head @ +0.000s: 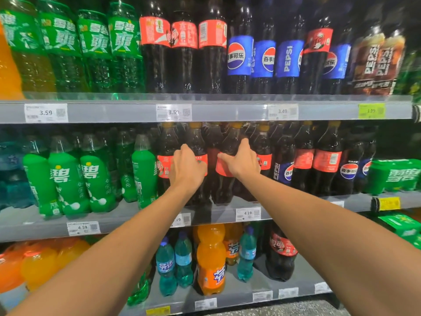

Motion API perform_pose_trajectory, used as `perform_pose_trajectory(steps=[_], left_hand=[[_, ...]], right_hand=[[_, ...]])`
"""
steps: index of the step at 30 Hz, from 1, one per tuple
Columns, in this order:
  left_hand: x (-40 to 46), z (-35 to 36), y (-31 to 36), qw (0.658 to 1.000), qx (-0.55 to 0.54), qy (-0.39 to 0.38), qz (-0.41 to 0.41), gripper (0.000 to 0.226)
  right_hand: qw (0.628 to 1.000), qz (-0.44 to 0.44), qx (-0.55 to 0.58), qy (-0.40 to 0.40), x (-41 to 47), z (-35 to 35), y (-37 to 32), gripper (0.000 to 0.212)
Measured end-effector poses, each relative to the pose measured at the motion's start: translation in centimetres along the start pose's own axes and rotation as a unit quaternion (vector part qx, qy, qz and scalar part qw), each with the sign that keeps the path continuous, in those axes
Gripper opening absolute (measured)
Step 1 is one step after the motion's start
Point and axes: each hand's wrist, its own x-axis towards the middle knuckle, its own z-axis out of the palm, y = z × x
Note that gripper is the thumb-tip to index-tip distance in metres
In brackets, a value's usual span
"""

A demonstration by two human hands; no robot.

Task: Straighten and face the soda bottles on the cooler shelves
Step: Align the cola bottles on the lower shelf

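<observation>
On the middle shelf [127, 215] stand dark cola bottles with red labels and yellow caps. My left hand [188, 167] wraps around one cola bottle [198, 142] at its label. My right hand [241, 160] grips the neighbouring cola bottle [224, 169], which leans a little to the left, its red label partly under my fingers. Both bottles stand at the shelf's front row. Green Sprite bottles [95, 179] fill the shelf's left part, more cola and Pepsi bottles [348, 169] the right.
The top shelf [227, 110] carries green Sprite, red-label cola and blue Pepsi bottles [240, 55]. The bottom shelf holds orange Fanta [210, 258], teal bottles and one cola. Green can packs [394, 174] sit at the far right. Price tags line the shelf edges.
</observation>
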Motion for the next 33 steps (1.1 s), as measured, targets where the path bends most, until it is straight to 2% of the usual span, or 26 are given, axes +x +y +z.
perform_pose_trajectory(steps=[1, 4, 6, 10, 13, 20, 25, 33], left_hand=[[-0.1, 0.2, 0.4, 1.000, 0.016, -0.002, -0.007, 0.051], [0.1, 1.1, 1.2, 0.998, 0.041, -0.012, -0.041, 0.074], [0.7, 1.7, 1.2, 0.996, 0.053, -0.007, -0.066, 0.080], [0.8, 3.1, 1.3, 0.996, 0.056, 0.010, -0.068, 0.074], [0.3, 4.5, 2.1, 0.997, 0.050, -0.006, -0.060, 0.077], [1.8, 5.6, 2.3, 0.990, 0.036, -0.035, -0.130, 0.065], [1.4, 6.2, 1.4, 0.995, -0.012, -0.015, -0.095, 0.055], [1.5, 6.6, 1.0, 0.995, -0.060, -0.049, -0.058, 0.052]], right_hand=[[1.000, 0.001, -0.014, 0.000, 0.3, 0.0, 0.1, 0.063], [0.999, -0.003, -0.044, 0.009, 1.0, 0.0, 0.5, 0.064], [0.999, -0.006, -0.051, 0.015, 1.2, -0.3, 0.9, 0.067], [0.997, -0.030, -0.070, 0.028, 1.1, -0.6, 1.1, 0.062], [0.995, -0.047, -0.078, 0.043, 0.9, -0.8, 1.1, 0.059], [0.995, -0.066, -0.069, 0.007, 1.2, -1.8, 1.4, 0.054], [0.992, -0.069, -0.101, 0.022, 1.1, -2.0, 1.5, 0.056], [0.984, -0.079, -0.158, 0.013, 1.0, -2.3, 1.3, 0.060]])
